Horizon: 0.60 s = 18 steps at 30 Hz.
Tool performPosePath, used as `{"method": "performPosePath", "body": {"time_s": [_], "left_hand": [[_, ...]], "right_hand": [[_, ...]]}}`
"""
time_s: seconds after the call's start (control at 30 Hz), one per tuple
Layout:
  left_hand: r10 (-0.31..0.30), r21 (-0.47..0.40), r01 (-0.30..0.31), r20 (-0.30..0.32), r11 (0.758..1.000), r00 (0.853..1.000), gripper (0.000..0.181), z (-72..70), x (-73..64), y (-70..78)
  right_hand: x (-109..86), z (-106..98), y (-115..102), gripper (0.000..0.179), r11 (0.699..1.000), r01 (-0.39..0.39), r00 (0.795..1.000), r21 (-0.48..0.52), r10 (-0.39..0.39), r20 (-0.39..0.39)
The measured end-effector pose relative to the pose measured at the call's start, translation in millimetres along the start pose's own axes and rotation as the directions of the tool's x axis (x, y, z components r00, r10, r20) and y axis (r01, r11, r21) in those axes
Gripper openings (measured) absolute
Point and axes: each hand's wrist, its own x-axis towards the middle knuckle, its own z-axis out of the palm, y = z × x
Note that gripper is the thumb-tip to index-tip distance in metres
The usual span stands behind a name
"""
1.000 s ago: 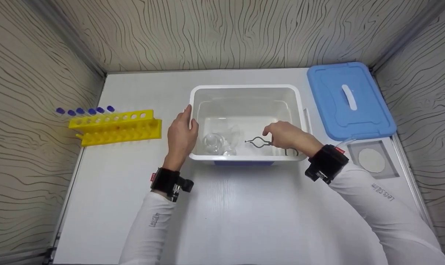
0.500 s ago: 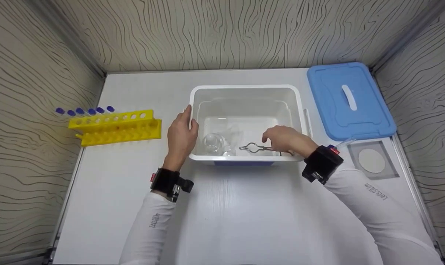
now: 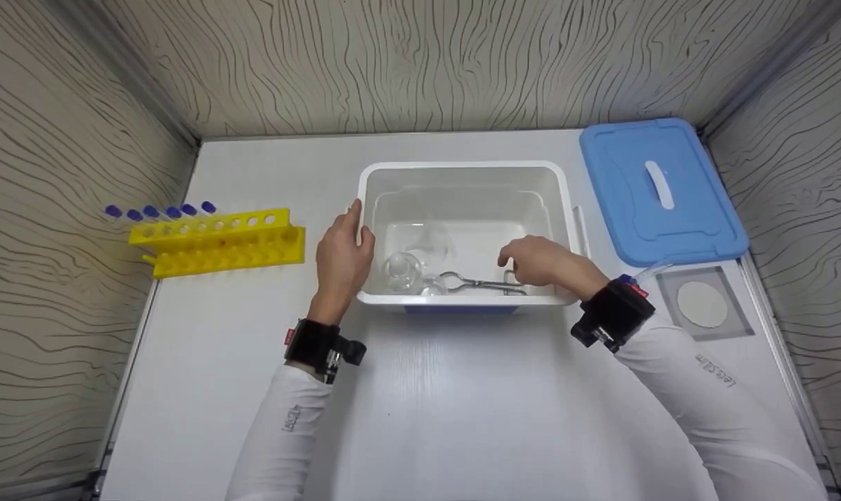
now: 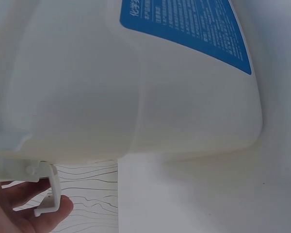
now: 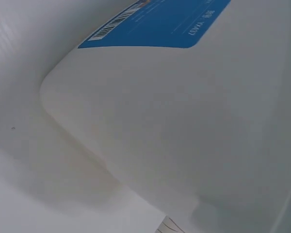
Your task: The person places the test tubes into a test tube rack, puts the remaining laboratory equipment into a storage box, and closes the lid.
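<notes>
A white plastic storage box [image 3: 462,164] stands on the table. My left hand [image 3: 344,257] holds its left side, thumb at the rim, fingers around the white side latch [image 4: 55,187] in the left wrist view. My right hand [image 3: 542,261] is inside the box, fingers bent and partly hidden, right by the handle ends of metal crucible tongs [image 3: 480,284]. These lie along the front wall, jaws pointing left. Clear glassware, including a round-looking vessel [image 3: 401,270], sits in the box's front left corner.
A yellow test tube rack [image 3: 229,243] with several purple-capped tubes [image 3: 173,211] stands at the left. At the right lie a blue lid [image 3: 671,195] with a white handle and a grey square with a white disc [image 3: 702,304].
The crucible tongs, earlier under my right hand with loops showing below it, have shifted left and down toward the front wall, their handle ends now visible. My left hand stays still.
</notes>
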Motion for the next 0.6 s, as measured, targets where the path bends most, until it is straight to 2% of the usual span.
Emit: {"method": "performPosePath", "body": {"time_s": [0.17,0.37,0.47,0.6], "left_hand": [[0.013,0.003,-0.013,-0.011,1.0,1.0,0.049,0.0,0.4,-1.1],[0.015,0.004,-0.015,-0.016,1.0,1.0,0.049,-0.1,0.1,-1.7],[0.008,0.004,-0.008,-0.007,1.0,1.0,0.049,0.4,0.1,-1.6],[-0.003,0.003,0.003,-0.004,1.0,1.0,0.049,0.5,0.2,-0.8]], "right_hand": [[-8.1,-7.1,5.2,0.037,0.987,0.035,0.987,0.156,-0.009,-0.161],[-21.3,-9.1,9.6,0.035,0.966,0.053,0.947,0.255,0.032,-0.32],[-29.8,-10.3,14.5,0.034,0.954,0.061,0.916,0.293,0.063,-0.396],[-44.6,-15.1,24.0,0.034,0.932,0.09,0.853,0.352,0.11,-0.51]]}}
